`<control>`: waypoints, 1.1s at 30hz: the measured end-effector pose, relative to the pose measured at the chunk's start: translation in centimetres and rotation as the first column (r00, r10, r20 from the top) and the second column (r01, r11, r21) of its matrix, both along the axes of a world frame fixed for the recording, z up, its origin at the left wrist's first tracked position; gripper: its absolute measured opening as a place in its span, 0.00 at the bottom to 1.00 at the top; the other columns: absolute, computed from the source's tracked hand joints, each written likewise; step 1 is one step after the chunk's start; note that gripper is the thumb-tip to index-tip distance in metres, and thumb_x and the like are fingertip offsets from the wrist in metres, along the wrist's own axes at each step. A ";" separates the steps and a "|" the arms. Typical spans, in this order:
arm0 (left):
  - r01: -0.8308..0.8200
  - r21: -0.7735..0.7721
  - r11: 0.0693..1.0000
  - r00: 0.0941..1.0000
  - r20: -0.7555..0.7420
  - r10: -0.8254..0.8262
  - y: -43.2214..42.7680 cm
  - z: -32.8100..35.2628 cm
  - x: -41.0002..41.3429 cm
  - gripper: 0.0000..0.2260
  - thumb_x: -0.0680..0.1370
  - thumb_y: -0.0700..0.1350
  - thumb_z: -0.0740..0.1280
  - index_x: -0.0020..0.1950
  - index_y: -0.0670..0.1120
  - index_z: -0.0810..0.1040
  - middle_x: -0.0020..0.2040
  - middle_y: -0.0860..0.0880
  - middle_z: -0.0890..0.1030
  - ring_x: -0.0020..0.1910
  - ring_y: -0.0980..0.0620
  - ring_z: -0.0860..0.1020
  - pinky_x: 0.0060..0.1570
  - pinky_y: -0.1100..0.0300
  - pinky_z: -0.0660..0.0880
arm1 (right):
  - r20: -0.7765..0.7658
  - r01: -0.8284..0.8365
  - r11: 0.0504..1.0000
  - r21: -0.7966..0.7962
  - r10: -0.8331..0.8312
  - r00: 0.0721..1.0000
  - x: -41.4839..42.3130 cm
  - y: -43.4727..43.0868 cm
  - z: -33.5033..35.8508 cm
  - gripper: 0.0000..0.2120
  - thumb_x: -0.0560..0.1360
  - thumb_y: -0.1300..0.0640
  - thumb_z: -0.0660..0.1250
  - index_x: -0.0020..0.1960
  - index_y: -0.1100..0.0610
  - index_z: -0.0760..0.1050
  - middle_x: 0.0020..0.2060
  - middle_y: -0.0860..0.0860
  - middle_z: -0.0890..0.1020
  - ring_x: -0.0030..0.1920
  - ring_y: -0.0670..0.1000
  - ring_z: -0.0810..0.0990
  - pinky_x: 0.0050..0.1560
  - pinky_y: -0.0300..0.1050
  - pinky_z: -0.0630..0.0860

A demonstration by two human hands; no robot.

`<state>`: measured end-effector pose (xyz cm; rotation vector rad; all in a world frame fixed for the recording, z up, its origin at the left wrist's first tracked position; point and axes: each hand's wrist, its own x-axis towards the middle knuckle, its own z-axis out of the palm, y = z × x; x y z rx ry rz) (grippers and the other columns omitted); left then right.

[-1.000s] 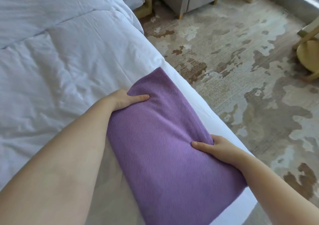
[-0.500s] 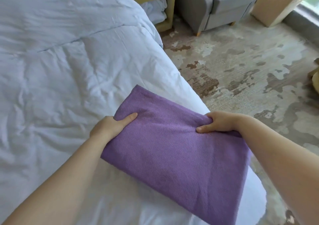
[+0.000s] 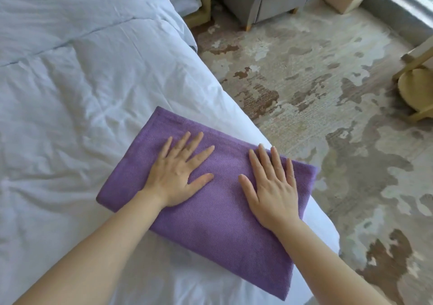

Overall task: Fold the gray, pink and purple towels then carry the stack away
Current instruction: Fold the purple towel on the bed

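Purple ribbed towel [image 3: 218, 229], folded rectangular, lies under both flat hands.

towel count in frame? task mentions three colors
1. The purple towel lies folded on the bed edge, left hand and right hand flat on it. Gray and pink aren't visible; possibly hidden beneath it.

Matt ribbed purple towel [image 3: 210, 229] cloth on crinkled white cotton bedding [image 3: 82, 108].
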<state>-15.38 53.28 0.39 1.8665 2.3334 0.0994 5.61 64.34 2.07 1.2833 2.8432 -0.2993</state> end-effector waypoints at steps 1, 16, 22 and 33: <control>0.001 -0.006 1.000 1.000 0.002 -0.001 0.3 -0.4 -0.4 0.29 0.76 0.68 0.46 0.76 0.63 0.47 0.79 0.53 0.49 0.78 0.48 0.50 0.75 0.44 0.45 | 0.036 0.039 0.999 -0.014 -0.038 0.999 0.5 0.1 -0.7 0.32 0.77 0.33 0.39 0.77 0.44 0.49 0.78 0.45 0.49 0.77 0.48 0.40 0.75 0.50 0.36; 0.010 -0.005 1.000 0.998 0.068 -0.010 -1.8 -1.8 -6.6 0.34 0.75 0.71 0.45 0.77 0.58 0.48 0.79 0.53 0.50 0.77 0.52 0.49 0.75 0.50 0.46 | -0.131 0.319 0.905 -0.280 -0.365 0.922 4.5 -2.9 -3.4 0.49 0.67 0.25 0.45 0.76 0.52 0.35 0.75 0.47 0.34 0.75 0.46 0.32 0.74 0.42 0.35; -0.071 0.124 0.990 0.979 0.201 0.045 -2.9 -4.5 -7.4 0.34 0.77 0.67 0.49 0.78 0.51 0.52 0.78 0.52 0.52 0.77 0.52 0.49 0.75 0.47 0.52 | -0.252 0.333 0.875 -0.351 -0.431 0.867 4.1 -3.6 -5.9 0.47 0.69 0.27 0.50 0.75 0.51 0.34 0.75 0.45 0.35 0.75 0.44 0.33 0.75 0.41 0.37; -0.541 -0.345 0.767 0.286 0.782 0.554 -3.3 -4.3 -8.8 0.38 0.57 0.74 0.67 0.62 0.58 0.73 0.52 0.68 0.79 0.52 0.66 0.78 0.45 0.73 0.71 | -0.305 0.414 0.656 -0.631 -0.701 0.645 3.6 -2.9 -6.4 0.54 0.59 0.24 0.65 0.73 0.34 0.34 0.65 0.20 0.44 0.67 0.28 0.51 0.66 0.37 0.53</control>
